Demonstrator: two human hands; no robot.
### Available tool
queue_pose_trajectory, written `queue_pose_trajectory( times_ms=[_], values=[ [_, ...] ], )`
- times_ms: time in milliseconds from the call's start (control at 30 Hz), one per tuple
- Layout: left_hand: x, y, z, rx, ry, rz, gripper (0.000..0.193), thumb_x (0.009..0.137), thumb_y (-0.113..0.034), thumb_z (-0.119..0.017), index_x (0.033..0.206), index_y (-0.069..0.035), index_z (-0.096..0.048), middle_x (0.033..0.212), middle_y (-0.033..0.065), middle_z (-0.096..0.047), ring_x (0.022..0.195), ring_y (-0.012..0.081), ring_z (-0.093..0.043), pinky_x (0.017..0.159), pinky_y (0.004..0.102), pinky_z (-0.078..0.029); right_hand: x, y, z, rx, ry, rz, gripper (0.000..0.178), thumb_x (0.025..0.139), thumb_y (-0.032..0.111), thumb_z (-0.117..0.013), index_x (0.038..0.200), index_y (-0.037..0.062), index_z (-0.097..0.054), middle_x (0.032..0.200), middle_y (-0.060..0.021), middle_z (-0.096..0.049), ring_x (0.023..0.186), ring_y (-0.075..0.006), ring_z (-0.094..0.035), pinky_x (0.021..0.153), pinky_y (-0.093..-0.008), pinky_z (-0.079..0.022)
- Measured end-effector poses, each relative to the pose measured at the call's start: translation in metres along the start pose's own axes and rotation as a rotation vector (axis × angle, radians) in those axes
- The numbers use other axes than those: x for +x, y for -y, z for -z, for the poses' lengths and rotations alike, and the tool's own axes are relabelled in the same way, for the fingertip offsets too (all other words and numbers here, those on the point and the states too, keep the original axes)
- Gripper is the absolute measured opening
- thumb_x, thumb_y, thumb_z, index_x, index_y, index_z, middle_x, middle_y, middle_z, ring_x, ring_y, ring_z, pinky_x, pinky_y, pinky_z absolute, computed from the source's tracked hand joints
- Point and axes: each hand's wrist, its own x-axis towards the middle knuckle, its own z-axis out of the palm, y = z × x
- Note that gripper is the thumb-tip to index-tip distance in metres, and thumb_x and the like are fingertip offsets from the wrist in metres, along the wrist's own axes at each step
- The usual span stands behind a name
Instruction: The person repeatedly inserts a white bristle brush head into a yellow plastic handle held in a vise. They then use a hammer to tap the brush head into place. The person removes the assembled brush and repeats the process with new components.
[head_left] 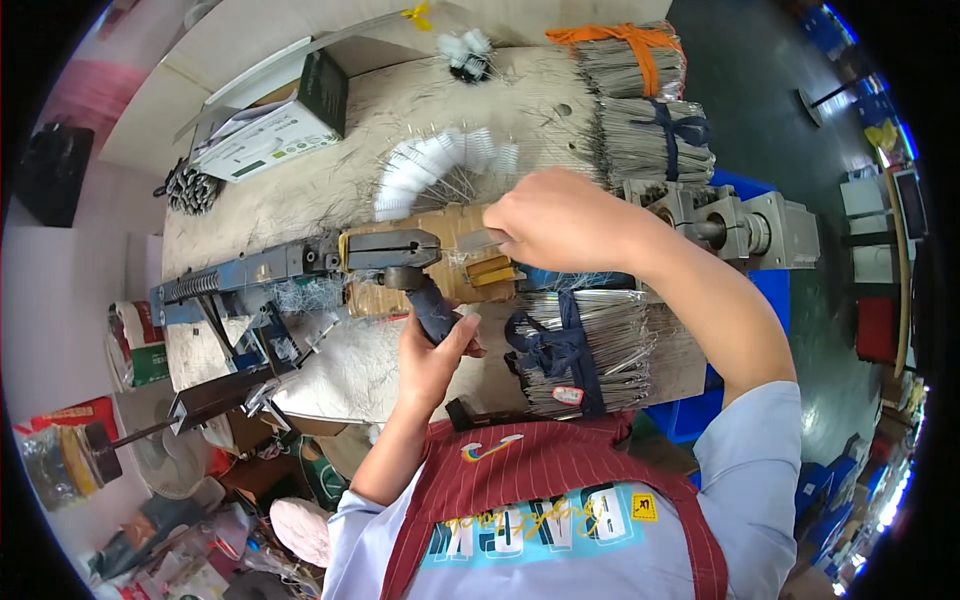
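One thin piece (480, 241) sits pinched in the right hand (545, 218) just beside the clamp (392, 243), while the left hand (430, 355) wraps the handle (432, 308), seemingly a lining-up step whose next move calls for steady, straight holding.

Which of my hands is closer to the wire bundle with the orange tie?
Right. Your right hand is below and left of the orange-tied bundle in the picture; your left hand is farther away, lower left, around the dark handle.
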Motion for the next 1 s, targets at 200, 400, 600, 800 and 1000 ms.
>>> queue_pose_trajectory(
  times_ms=[200,400,600,800,1000],
  values=[
    [0.002,-0.008,-0.004,-0.065,-0.013,0.054,0.018,0.087,-0.01,-0.068,0.094,0.0,-0.055,0.068,0.0058,-0.057,0.053,0.0139,-0.055,0.047,0.0294,-0.05,0.018,0.007,-0.005,0.198,0.07,-0.031,0.022,0.083,0.022,-0.065,0.078,0.0011,-0.062,0.071,-0.0161,-0.064,0.074,-0.0369,-0.064,0.067,-0.0485,-0.047],
    [-0.001,-0.01,-0.009,-0.208,-0.027,0.098,0.016,0.084,-0.006,-0.065,0.075,-0.006,-0.052,0.055,0.0026,-0.049,0.043,0.0103,-0.041,0.039,0.0251,-0.031,0.031,0.005,-0.015,0.223,0.091,-0.01,0.023,0.084,0.024,-0.065,0.085,0.0021,-0.062,0.079,-0.016,-0.065,0.08,-0.0362,-0.064,0.069,-0.0477,-0.048],
    [-0.017,-0.02,-0.036,-0.564,0.021,0.291,0.009,0.089,-0.008,-0.056,0.086,-0.008,-0.047,0.058,-0.0018,-0.038,0.042,0.0086,-0.035,0.036,0.0228,-0.026,0.032,0.0,-0.016,0.322,0.117,0.019,0.026,0.085,0.026,-0.064,0.091,0.0015,-0.063,0.078,-0.0156,-0.065,0.078,-0.0356,-0.064,0.069,-0.0469,-0.047],
    [-0.033,-0.044,-0.036,-0.801,0.401,0.283,0.016,0.092,-0.012,-0.061,0.1,-0.01,-0.047,0.061,0.0045,-0.043,0.044,0.0137,-0.039,0.035,0.0266,-0.034,0.029,-0.003,-0.011,0.542,0.153,0.009,0.026,0.088,0.025,-0.062,0.095,0.0002,-0.061,0.075,-0.0152,-0.062,0.071,-0.0319,-0.06,0.066,-0.0439,-0.044],
    [-0.033,-0.048,-0.036,-0.624,0.351,0.27,0.024,0.089,-0.013,-0.063,0.104,-0.009,-0.045,0.063,0.0028,-0.043,0.044,0.0106,-0.037,0.033,0.0222,-0.032,0.033,-0.006,-0.017,0.595,0.136,0.034,0.022,0.088,0.02,-0.061,0.095,-0.0008,-0.061,0.073,-0.0152,-0.06,0.07,-0.031,-0.06,0.066,-0.0429,-0.044]
  ],
)
